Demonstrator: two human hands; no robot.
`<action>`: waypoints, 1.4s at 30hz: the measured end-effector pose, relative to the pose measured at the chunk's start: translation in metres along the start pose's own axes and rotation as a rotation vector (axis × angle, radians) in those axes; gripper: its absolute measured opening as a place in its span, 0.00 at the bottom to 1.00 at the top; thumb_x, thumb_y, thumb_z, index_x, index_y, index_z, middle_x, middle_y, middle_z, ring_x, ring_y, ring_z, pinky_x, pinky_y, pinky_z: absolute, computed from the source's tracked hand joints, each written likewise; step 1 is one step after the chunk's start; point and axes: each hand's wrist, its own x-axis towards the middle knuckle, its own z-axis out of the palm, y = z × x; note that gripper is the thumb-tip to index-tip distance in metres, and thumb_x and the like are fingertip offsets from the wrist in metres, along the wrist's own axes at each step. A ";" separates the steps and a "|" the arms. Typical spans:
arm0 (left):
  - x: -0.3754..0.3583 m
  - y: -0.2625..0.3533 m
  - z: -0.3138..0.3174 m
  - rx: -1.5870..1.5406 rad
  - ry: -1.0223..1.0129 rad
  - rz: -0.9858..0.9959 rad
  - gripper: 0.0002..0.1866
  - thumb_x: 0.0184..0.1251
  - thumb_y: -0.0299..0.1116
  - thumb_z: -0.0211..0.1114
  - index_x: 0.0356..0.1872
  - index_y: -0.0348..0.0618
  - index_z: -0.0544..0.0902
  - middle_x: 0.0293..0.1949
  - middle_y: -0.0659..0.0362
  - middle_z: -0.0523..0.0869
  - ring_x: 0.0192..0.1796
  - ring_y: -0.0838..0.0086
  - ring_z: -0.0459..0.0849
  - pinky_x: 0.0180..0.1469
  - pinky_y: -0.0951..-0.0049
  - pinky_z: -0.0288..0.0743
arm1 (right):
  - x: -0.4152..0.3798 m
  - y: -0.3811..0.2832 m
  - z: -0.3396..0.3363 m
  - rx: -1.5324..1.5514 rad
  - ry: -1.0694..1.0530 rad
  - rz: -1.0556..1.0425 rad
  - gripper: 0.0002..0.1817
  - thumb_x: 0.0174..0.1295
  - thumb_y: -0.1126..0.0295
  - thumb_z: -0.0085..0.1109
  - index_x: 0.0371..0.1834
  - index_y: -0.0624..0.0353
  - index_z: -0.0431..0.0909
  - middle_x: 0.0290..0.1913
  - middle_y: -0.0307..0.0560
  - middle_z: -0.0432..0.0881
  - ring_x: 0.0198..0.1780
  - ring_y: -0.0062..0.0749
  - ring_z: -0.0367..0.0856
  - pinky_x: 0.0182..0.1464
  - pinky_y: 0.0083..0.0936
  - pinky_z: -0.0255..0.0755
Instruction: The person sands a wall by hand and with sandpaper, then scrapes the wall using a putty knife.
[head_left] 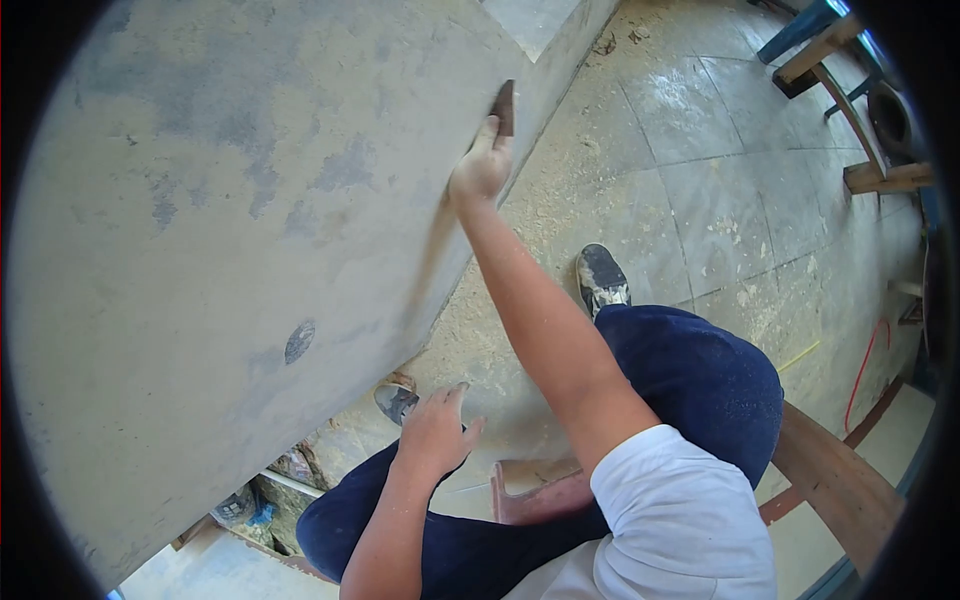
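Note:
My right hand (pixel 481 168) is stretched out and closed around a flat dark brown piece (pixel 505 106), which looks like sandpaper or a sanding block. It holds the piece against the large grey surface (pixel 230 290), close to that surface's right edge. Pale dust covers the hand, and its far fingers are hidden. Patches of darker grey and one dark oval spot (pixel 299 341) mark the surface. Lower down, my left hand (pixel 435 428) hangs by my left knee with its thumb and fingers apart, holding nothing.
Dust and crumbs lie on the tiled floor (pixel 700 200) along the surface's edge. Wooden furniture parts (pixel 890 179) stand at the upper right, and a wooden plank (pixel 835 485) is at lower right. A red strip (pixel 862 380) lies on the floor. Between my legs is a reddish object (pixel 540 497).

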 end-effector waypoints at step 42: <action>-0.061 0.019 -0.027 0.112 0.077 0.126 0.31 0.65 0.51 0.60 0.61 0.39 0.71 0.55 0.45 0.79 0.58 0.53 0.77 0.61 0.58 0.70 | -0.076 -0.186 0.117 -0.335 -0.311 -0.965 0.20 0.71 0.68 0.43 0.64 0.63 0.70 0.62 0.52 0.75 0.62 0.42 0.73 0.67 0.27 0.60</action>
